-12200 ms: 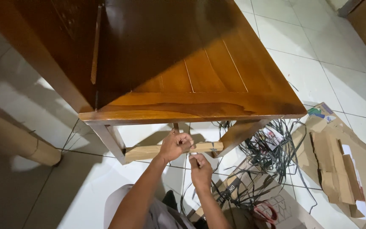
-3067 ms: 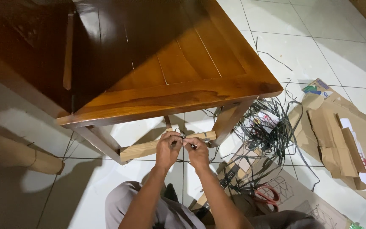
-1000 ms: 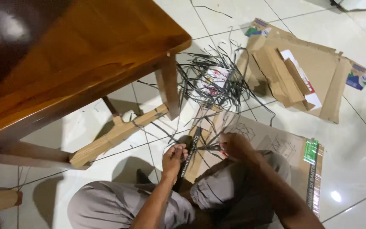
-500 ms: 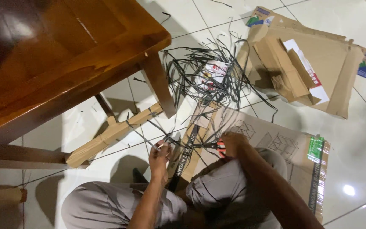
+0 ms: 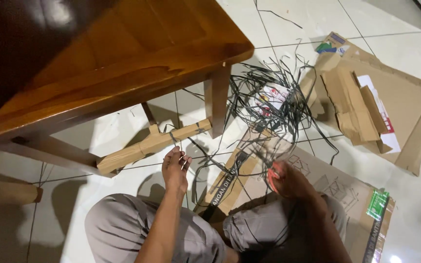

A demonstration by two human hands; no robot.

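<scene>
Since half a second ago the left hand [image 5: 175, 168] has lifted toward the wrapped rail [image 5: 154, 144], and the view has swung so the leg [image 5: 219, 100] sits nearer centre.

A glossy brown wooden surface [image 5: 98, 58] fills the frame from 9 to 12 o'clock, standing on a white tiled floor [image 5: 405, 53]. Flattened cardboard [image 5: 405, 107] lies at 2 o'clock, and another sheet [image 5: 337, 187] lies under the person's knees at 5 o'clock. A tangle of black straps [image 5: 274, 97] spreads between them, just right of the leg.

That rail, sheathed in cardboard, runs with its long axis from 8 o'clock up to 2 o'clock, its upper end meeting the leg.

The left hand pinches a thin black strap [image 5: 172, 139] at the rail, fingers loosely curled. The right hand [image 5: 288, 180] is closed around something red, blurred; what it grips I cannot tell. A cardboard tube [image 5: 6, 192] lies at 9 o'clock.
</scene>
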